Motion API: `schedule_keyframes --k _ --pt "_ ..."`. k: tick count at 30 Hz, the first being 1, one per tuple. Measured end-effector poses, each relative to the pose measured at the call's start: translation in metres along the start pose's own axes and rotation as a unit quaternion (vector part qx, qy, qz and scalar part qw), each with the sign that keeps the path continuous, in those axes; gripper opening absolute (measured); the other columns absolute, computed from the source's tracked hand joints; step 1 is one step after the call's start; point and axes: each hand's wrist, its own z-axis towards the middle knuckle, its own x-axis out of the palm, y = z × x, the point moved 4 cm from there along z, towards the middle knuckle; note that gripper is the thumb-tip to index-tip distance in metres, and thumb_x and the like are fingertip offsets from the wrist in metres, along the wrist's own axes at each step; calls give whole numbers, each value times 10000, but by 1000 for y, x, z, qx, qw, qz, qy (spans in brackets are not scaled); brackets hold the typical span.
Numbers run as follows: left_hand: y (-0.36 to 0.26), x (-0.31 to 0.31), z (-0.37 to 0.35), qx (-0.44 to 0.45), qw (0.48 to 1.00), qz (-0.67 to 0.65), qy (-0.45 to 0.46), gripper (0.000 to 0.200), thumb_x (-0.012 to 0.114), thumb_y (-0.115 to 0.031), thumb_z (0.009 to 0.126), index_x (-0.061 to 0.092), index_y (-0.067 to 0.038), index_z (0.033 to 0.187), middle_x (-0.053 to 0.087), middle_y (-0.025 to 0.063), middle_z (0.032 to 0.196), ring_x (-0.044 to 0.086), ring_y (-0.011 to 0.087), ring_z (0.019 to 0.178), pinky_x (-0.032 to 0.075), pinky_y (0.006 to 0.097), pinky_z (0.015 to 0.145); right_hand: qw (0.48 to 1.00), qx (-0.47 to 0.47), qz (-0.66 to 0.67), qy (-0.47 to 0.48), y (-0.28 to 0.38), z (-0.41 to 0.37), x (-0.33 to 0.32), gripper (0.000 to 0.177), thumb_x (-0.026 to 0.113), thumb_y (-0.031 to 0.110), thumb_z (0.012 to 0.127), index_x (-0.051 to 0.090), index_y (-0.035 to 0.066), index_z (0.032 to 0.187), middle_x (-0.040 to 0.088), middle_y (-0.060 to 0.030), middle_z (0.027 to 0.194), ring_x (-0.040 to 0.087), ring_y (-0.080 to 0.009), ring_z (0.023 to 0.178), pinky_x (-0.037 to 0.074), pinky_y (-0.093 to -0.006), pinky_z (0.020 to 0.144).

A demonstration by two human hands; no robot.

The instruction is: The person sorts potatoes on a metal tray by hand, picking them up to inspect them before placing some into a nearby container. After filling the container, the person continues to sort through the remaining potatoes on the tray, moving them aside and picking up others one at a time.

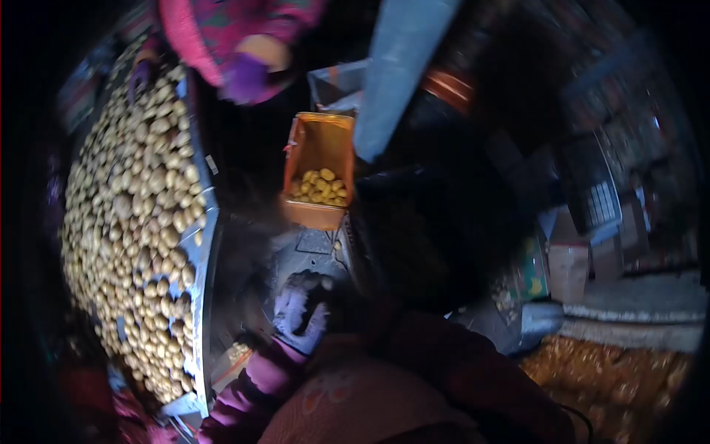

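Fingers (307,285) of the gloved left hand (299,314) were curled narrow, with a small potato (326,282) at their tips; whether they gripped it could not be told. The hand hung just short of the near end of the orange crate (314,214), where a heap of potatoes (319,187) lay in the near half. Left of it ran the sorting table (201,244), its metal edge bounding a bed of potatoes (126,222). At the table's far end hovered another person's gloved hand (244,78). The right hand was out of sight
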Motion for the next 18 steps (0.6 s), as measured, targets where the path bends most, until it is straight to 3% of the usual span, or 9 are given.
schedule_keyframes --k 1,2,3,6,8,12,13,15,18 --pt "-9 12 20 48 991 -72 105 395 579 -166 847 549 -12 1210 570 217 1162 521 416 1075 395 480 961 986 1 -161 -46 34 -15 -5 174 554 217 906 662 82 891 617 -120 954 599 -269 890 473 -378 795" --pt "9 37 23 35 986 -94 130 325 598 -195 860 585 -17 1131 549 210 1179 531 390 1133 421 429 984 945 81 42 -313 44 -48 -6 179 553 199 908 659 55 901 630 -105 932 618 -257 888 486 -373 803" --pt "-36 35 41 80 978 -160 107 354 629 -185 862 576 4 1156 522 236 1230 534 403 1130 463 435 938 925 139 18 -352 58 -74 -13 191 550 223 911 643 59 943 621 -104 965 607 -254 918 481 -372 822" --pt "-37 69 52 141 984 -71 80 402 653 -175 858 553 24 1193 486 264 1278 533 427 1134 488 432 909 877 220 -153 -399 105 -153 -51 272 539 293 920 594 72 1069 592 -101 1065 575 -244 1007 467 -369 880" --pt "-22 85 46 -37 959 -252 127 383 609 -141 895 536 27 1232 497 243 1294 543 392 1152 479 409 934 842 231 -239 -425 130 -196 -79 346 532 340 927 562 81 1153 573 -99 1131 554 -238 1067 457 -367 919" --pt "13 77 29 -179 933 -225 218 331 516 -160 982 533 14 1263 557 159 1268 564 239 1147 466 360 966 800 235 -336 -437 154 -233 -132 458 515 403 941 511 94 1281 546 -97 1232 530 -227 1144 449 -361 965" --pt "20 72 24 -185 935 -220 205 331 516 -160 982 533 14 1263 557 159 1268 564 239 1147 466 360 966 800 243 -321 -445 155 -234 -144 450 507 394 947 509 95 1282 548 -97 1233 537 -225 1131 456 -358 953" --pt "53 59 0 -381 863 -316 105 333 501 -181 999 535 -4 1278 588 142 1233 569 213 1132 464 354 971 803 261 -287 -452 153 -233 -170 432 493 377 958 506 95 1285 550 -98 1234 553 -223 1105 468 -352 928" --pt "109 47 -65 -321 890 -324 7 356 502 -199 996 527 -13 1299 616 113 1213 575 202 1125 450 354 988 817 295 -195 -456 140 -216 -208 407 472 351 974 501 96 1290 553 -99 1236 576 -220 1065 487 -343 891"
